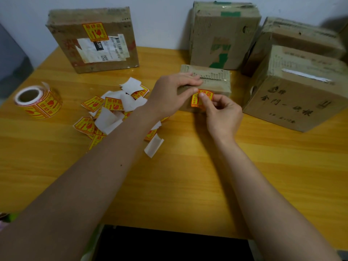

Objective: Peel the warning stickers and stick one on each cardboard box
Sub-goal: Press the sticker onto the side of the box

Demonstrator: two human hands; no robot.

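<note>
Broadly, everything is arranged around the small box [205,85] near the middle of the wooden table [178,176], which serves as the working spot. Behind it and to its right stand three bigger boxes — a tall box [224,36] directly behind, a lettered box [293,91] to the right, and a far box [299,36] behind that one — none showing a yellow label on the faces in view, so they look like the waiting lot. Well to the left of the small box, leaning at the wall, the labelled box [92,38] carries a sticker on its face and seems set aside as finished. The roll of stickers [37,100] sits farther left still, and between it and the small box lies a heap of loose stickers and backing papers [114,110], probably dropped within easy reach. The left hand [169,95] lies over the small box's top left edge, fingers stretched along the top and thumb on the front — likely steadying it. The right hand [222,112], fingers loosely curled, presses a fingertip onto the warning sticker [202,97] on the box's near face, apparently smoothing it down.
</note>
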